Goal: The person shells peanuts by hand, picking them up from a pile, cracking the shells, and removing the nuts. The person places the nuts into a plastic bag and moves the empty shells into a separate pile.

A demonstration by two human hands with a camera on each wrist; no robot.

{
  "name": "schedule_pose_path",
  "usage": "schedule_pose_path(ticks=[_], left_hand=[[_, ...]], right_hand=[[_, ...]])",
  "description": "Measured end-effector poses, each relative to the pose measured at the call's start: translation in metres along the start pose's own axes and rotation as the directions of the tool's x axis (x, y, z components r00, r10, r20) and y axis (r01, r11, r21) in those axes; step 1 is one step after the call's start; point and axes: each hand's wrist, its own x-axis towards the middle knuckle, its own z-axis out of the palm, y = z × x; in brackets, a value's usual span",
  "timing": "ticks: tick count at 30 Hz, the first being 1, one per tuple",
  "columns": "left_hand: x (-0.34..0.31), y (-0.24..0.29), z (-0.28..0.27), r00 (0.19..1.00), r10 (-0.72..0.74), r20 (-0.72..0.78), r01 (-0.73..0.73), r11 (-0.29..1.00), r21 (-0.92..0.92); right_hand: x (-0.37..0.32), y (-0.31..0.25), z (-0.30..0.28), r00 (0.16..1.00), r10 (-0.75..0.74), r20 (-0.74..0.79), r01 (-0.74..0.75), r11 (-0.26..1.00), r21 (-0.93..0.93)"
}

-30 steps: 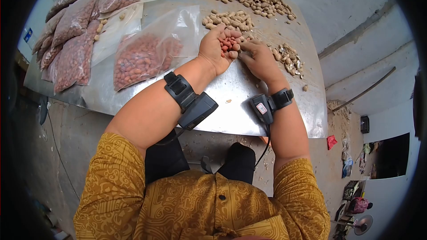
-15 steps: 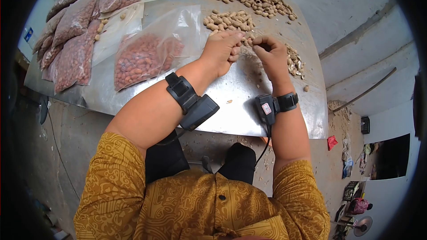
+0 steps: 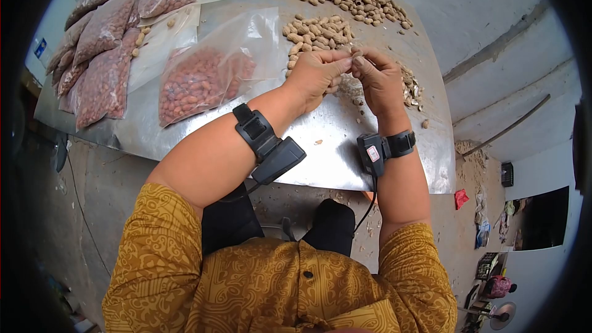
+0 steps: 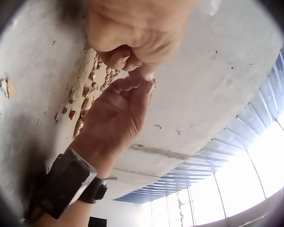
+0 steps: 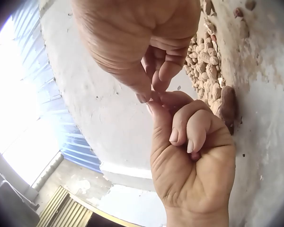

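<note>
Where the filled bags (image 3: pixel 197 80) lie at the left of the table (image 3: pixel 333 142), the left hand (image 3: pixel 317 74) hangs just to their right, fingers curled, thumb and forefinger pinching a peanut (image 3: pixel 353 55). The right hand (image 3: pixel 382 80) pinches its other end, tip to tip. A short squeeze along the seam, kept over the shells (image 3: pixel 410 89), would likely split it cleanly. The peanut sits between both sets of fingertips, above the table, nearly hidden.

The small thing pinched between the left hand (image 3: pixel 316 77) and right hand (image 3: pixel 379 83) is hidden by their fingertips.
</note>
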Motion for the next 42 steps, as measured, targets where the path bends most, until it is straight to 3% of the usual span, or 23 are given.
schedule_pose_path(ticks=[11,18,30,42], left_hand=[[0.001,-0.003,0.000,0.991,0.032,-0.128,-0.021,0.996,0.088],[0.001,-0.003,-0.002,0.994,0.030,-0.105,-0.021,0.996,0.087],[0.001,-0.003,-0.003,0.994,0.025,-0.105,-0.021,0.999,0.041],[0.003,-0.003,-0.005,0.997,0.007,-0.082,-0.007,1.000,0.005]], right_hand=[[0.000,-0.002,-0.004,1.000,0.007,-0.017,-0.009,0.992,-0.127],[-0.001,-0.003,0.001,0.998,-0.009,-0.064,-0.005,0.977,-0.214],[0.000,0.004,0.003,0.989,0.032,-0.145,-0.052,0.990,-0.135],[-0.004,-0.009,0.008,0.994,0.029,-0.110,-0.069,0.921,-0.383]])
